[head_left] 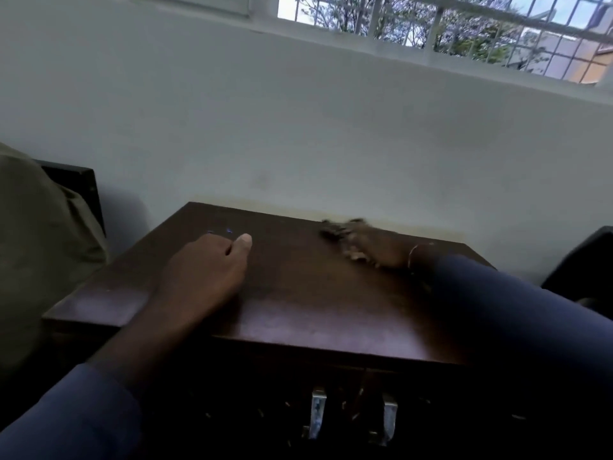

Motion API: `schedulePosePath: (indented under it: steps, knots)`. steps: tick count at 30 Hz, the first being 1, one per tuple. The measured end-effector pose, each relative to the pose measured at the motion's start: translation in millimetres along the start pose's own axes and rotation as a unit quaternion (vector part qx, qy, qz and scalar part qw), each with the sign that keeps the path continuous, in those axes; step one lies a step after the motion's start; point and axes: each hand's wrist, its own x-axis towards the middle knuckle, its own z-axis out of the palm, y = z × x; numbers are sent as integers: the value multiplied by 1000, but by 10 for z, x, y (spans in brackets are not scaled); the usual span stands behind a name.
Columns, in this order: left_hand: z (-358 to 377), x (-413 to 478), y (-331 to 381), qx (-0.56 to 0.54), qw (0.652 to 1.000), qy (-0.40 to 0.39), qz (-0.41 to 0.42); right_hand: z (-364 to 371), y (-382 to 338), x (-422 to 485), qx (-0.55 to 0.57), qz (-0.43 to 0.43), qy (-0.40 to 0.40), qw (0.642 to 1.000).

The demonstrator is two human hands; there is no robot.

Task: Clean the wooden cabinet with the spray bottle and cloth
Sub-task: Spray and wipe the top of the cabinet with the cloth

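Observation:
The dark wooden cabinet (292, 293) fills the lower middle of the view, its flat top facing me. My left hand (205, 270) rests on the left part of the top, fingers loosely bent and thumb forward, holding nothing. My right hand (384, 249) is blurred by motion at the back right of the top. It grips a brownish patterned cloth (338, 231) that is bunched under and ahead of its fingers, against the wood. No spray bottle is in view.
A pale wall (298, 134) stands right behind the cabinet, with a barred window (464, 24) above. An olive cushion (36, 247) lies at the left, and a dark object (583, 267) at the right. Two metal handles (351, 416) sit on the cabinet front.

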Motion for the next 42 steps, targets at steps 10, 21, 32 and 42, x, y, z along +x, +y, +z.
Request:
schedulePosePath:
  steps: [10,21,32,42]
  knots:
    - [156,-176,478,-110,985,-126,39,-88,394,-188,8,48,18,999]
    - [799,-336,1138,-164,968,-151,118,-258,861,-349,-73,166,21,983]
    - [794,-369,1161,-100,978,-131,127,-266,1120,-674,-137,206,34,968]
    - [792,-347,1177,-90,981,-131,112,-282,1241,-904,-68,233,56,969]
